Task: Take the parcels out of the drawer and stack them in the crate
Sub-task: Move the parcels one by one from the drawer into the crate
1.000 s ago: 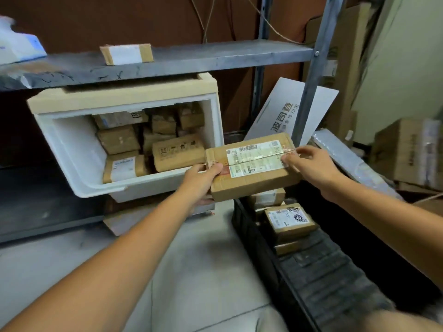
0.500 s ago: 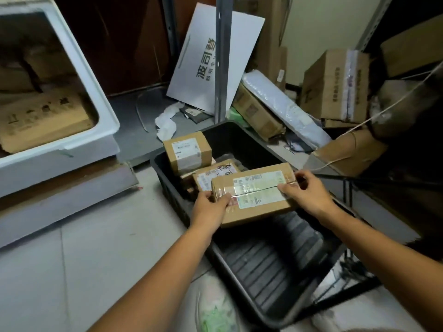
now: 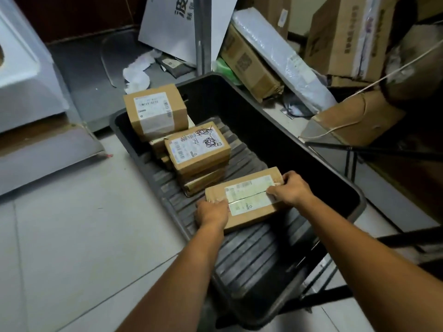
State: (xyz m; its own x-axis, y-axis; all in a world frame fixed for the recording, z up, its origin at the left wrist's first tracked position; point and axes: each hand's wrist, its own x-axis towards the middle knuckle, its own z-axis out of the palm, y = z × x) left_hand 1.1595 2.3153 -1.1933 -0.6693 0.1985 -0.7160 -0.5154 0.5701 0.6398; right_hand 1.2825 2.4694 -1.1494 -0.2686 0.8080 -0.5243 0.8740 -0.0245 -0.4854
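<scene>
A flat brown parcel with a white label (image 3: 244, 200) lies low inside the black crate (image 3: 275, 140), on or just above its ribbed floor. My left hand (image 3: 212, 213) grips its near-left end and my right hand (image 3: 291, 188) grips its far-right end. Behind it stands a stack of parcels topped by one with scribbled black marks (image 3: 197, 146). A taller parcel (image 3: 155, 111) sits in the crate's far-left corner. Of the white foam drawer (image 3: 21, 68) only a corner shows at the left edge; its contents are out of view.
The crate sits on a pale tiled floor (image 3: 72, 224). Behind it are a metal shelf post (image 3: 202, 32), a white sign board (image 3: 167, 25), stacked cardboard boxes (image 3: 345, 37), a bubble-wrapped package (image 3: 282, 56) and crumpled paper (image 3: 137, 70). Black bars (image 3: 383, 149) cross at the right.
Both hands carried the labelled parcel from in front of the foam drawer, rightward and down into the crate. It now sits low in front of the stack, and my view has tilted downward.
</scene>
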